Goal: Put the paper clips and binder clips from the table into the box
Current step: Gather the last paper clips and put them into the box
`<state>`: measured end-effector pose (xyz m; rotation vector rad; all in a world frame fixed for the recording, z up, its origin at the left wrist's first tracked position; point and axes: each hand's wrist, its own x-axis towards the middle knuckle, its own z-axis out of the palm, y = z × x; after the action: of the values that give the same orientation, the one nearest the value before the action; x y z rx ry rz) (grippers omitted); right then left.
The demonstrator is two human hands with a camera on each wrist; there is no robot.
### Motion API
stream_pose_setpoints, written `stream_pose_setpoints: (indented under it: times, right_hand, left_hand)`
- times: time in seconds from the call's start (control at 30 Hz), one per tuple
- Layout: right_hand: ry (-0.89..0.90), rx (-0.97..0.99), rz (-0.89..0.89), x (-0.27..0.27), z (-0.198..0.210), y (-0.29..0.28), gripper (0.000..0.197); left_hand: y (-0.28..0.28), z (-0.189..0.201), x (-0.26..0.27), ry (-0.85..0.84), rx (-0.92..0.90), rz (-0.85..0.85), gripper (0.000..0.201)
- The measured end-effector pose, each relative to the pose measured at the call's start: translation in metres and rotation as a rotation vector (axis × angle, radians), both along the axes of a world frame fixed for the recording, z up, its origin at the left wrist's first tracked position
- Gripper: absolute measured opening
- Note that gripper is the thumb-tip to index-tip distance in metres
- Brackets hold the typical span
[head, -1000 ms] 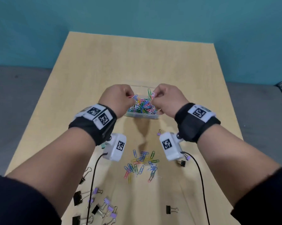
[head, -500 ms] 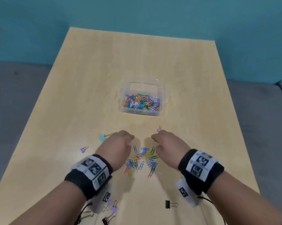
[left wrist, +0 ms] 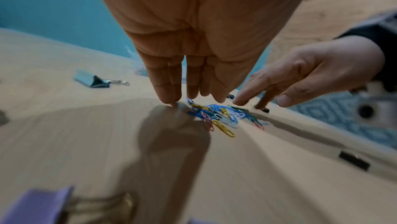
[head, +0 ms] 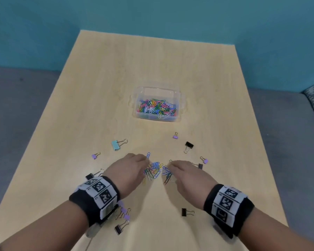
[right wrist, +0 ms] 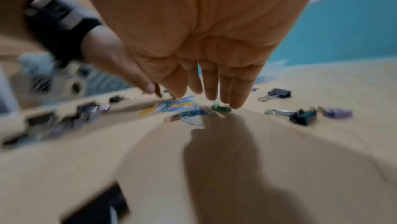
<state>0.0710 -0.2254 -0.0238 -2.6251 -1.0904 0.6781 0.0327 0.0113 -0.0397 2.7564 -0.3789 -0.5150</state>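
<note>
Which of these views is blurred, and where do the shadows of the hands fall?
Head view: mostly sharp. Left wrist view: edges smeared, paper clips clear; the left hand casts its shadow toward the camera. Right wrist view: the most blurred; the right hand does likewise.

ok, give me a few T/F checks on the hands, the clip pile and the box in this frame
1. Both hands flank the loose paper clip pile on the table. True: left hand, right hand.
2. The box is empty. False: it holds many coloured paper clips.
3. The left hand grips a black binder clip. False: its fingers are extended at the pile's edge and hold nothing.
4. A light blue binder clip lies on the table, apart from the hands. True.
5. Binder clips are already visible in the box. False: only paper clips show there.
</note>
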Motion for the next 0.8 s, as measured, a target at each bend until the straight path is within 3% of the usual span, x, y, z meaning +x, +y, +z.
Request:
stream_pose_setpoints:
  times: [0.07,0.17,0.3,0.37,0.43,0.5,0.57,0.63,0.73,0.8]
  right_hand:
    - [0.06,-0.011,-0.22,0.0,0.002,-0.004,0.044]
    - [0.187,-0.04,-0.413,-0.001,0.003,0.008,0.038]
    - [0.368,0.164,-0.613,0.003,0.001,0.036,0.027]
    - [0.357,0.224,-0.708,0.008,0.001,0.037,0.025]
    - [0.228,0.139,-0.634,0.012,-0.001,0.03,0.031]
    - [0.073,-0.026,-0.44,0.009,-0.005,0.024,0.049]
    - [-0.029,-0.139,-0.253,0.004,-0.011,0.025,0.063]
    - [-0.101,-0.162,-0.117,0.001,-0.018,0.031,0.058]
    - [-0.142,-0.076,-0.108,0.005,-0.017,0.032,0.043]
    - [-0.035,-0.05,-0.197,0.008,-0.016,0.024,0.054]
  left_hand:
    - [0.001,0.004,-0.004,0.098,0.016,0.125,0.051]
    - [-0.007,0.003,-0.003,0.165,0.072,0.205,0.06]
    - [-0.02,0.001,0.011,0.14,0.028,0.286,0.038]
    - [-0.02,0.0,0.016,0.101,-0.015,0.316,0.032]
    - [-0.017,-0.002,0.016,0.076,-0.041,0.297,0.046]
    - [-0.017,-0.004,0.013,0.057,0.034,0.194,0.063]
    - [-0.021,-0.006,0.012,0.051,0.087,0.138,0.062]
    - [-0.024,-0.008,0.014,0.052,0.052,0.154,0.05]
    - [-0.021,-0.009,0.015,0.054,-0.035,0.211,0.039]
    - [-0.016,-0.011,0.013,0.079,-0.06,0.25,0.047]
